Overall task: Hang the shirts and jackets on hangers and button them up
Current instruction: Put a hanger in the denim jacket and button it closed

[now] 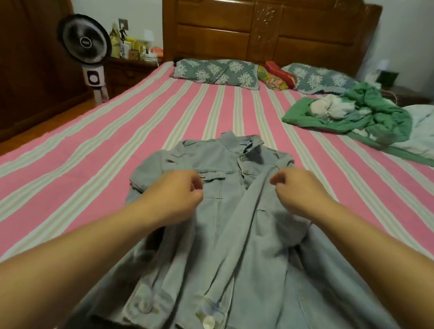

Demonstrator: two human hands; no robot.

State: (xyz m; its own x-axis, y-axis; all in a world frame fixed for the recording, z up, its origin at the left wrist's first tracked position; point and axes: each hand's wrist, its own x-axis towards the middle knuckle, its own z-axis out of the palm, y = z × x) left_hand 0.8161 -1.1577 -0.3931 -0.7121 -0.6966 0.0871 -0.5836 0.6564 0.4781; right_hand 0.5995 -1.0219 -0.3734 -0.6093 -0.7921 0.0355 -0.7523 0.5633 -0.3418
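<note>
Lying face-up on striped bed (112, 138), collar away: denim jacket (232, 218), thick, limp, fairly heavy, unlikely to slip. Best taken at shoulders or collar for threading a hanger, none in view. Left hand (178, 195) loosely curled over left chest pocket, right hand (298, 190) curled at right front panel; whether either pinches cloth, impossible to tell.
</note>
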